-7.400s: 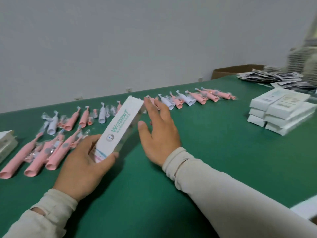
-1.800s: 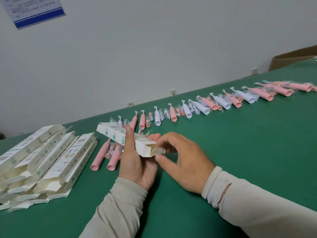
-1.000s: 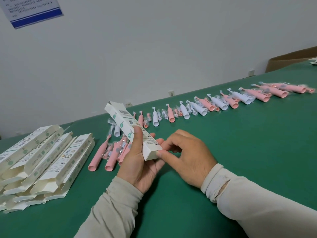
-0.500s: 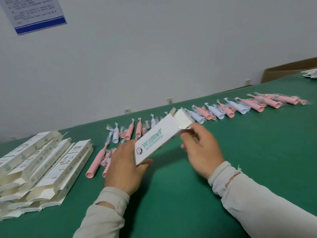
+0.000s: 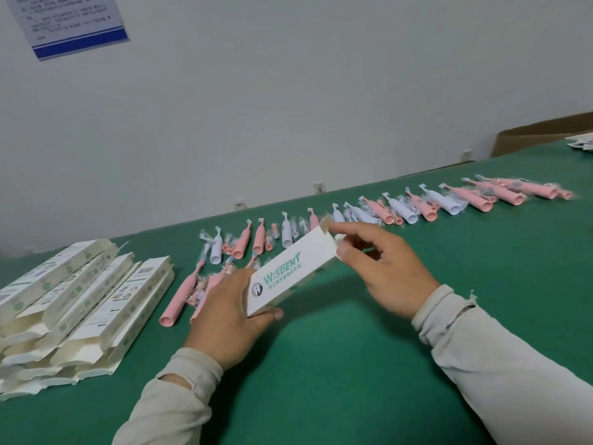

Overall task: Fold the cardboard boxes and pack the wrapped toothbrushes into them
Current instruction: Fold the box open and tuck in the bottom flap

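Gripping the white box point(image 5: 290, 271) mid-frame: left hand point(image 5: 229, 316) holds its lower end, right hand point(image 5: 382, 268) pinches its open upper flap.

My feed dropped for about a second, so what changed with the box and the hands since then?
The box was turned over: its logo face now shows and its open end points away. The left hand now grips the near end, and the right hand has shifted to pinch the far open end. The folded box stack and the toothbrush row on the table look unmoved.
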